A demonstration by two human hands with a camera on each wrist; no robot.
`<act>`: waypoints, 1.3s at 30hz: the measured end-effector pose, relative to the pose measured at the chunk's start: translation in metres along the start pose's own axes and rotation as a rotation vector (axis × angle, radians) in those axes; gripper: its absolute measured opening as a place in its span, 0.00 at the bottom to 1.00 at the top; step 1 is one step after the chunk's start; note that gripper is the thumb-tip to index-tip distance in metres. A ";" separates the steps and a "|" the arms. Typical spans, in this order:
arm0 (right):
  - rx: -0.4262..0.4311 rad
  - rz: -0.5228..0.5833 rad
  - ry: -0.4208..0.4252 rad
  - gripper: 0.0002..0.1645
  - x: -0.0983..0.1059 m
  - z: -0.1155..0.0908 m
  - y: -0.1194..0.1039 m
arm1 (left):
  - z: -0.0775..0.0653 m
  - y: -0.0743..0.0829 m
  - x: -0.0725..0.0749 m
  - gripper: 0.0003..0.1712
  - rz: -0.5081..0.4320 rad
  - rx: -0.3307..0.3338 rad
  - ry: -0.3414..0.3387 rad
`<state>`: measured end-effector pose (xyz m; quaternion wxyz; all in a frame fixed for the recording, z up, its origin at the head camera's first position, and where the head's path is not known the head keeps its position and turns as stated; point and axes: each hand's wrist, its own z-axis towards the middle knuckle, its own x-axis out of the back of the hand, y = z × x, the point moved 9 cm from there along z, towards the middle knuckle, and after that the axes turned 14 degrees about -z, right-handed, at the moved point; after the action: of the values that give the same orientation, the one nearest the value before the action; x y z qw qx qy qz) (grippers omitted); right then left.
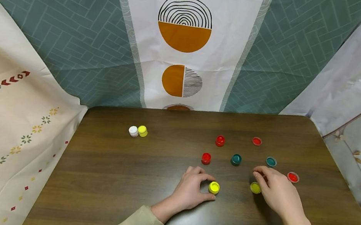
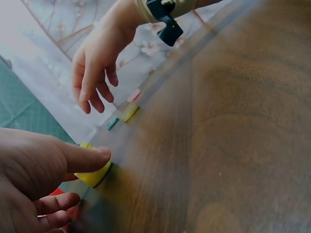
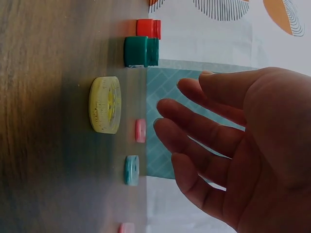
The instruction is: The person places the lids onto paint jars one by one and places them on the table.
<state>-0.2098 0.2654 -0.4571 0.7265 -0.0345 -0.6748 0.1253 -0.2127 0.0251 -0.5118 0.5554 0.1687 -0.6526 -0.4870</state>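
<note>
My left hand (image 1: pixel 191 188) holds a small open yellow paint jar (image 1: pixel 214 188) on the table between thumb and index finger. In the left wrist view the thumb lies across the side of this jar (image 2: pixel 92 177). Loosely bent and holding nothing, my right hand (image 1: pixel 282 193) hovers beside a yellow lid (image 1: pixel 255 188) lying on the table. The right wrist view shows that lid (image 3: pixel 104 105) apart from the fingertips. Beyond the hands stand two red paint jars (image 1: pixel 206 158) and a dark teal paint jar (image 1: pixel 236 159).
Near the right hand lie a teal lid (image 1: pixel 271 162) and a red lid (image 1: pixel 293 177); another red lid (image 1: pixel 257 141) lies farther back. A white jar (image 1: pixel 133 131) and a second yellow jar (image 1: pixel 142 131) stand together at the back left of the wooden table (image 1: pixel 104 179).
</note>
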 end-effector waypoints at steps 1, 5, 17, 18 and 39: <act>0.002 0.001 -0.001 0.14 -0.001 0.000 0.000 | 0.000 0.001 -0.001 0.26 0.006 0.001 0.002; -0.002 0.003 -0.003 0.14 -0.002 -0.001 0.002 | 0.000 0.001 -0.002 0.23 0.021 0.004 0.009; 0.011 0.015 -0.170 0.26 -0.026 -0.007 0.010 | -0.004 -0.002 0.015 0.18 -0.258 0.006 0.054; 0.015 0.010 -0.178 0.27 -0.027 -0.008 0.010 | -0.005 -0.002 0.021 0.18 -0.295 0.004 0.067; 0.042 -0.031 -0.150 0.22 -0.036 -0.007 0.000 | -0.042 -0.042 0.141 0.25 -0.844 -0.132 0.389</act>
<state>-0.2044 0.2582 -0.4923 0.6763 0.0008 -0.7250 0.1301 -0.2343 -0.1207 -0.4714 0.4302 0.4718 -0.3783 -0.6702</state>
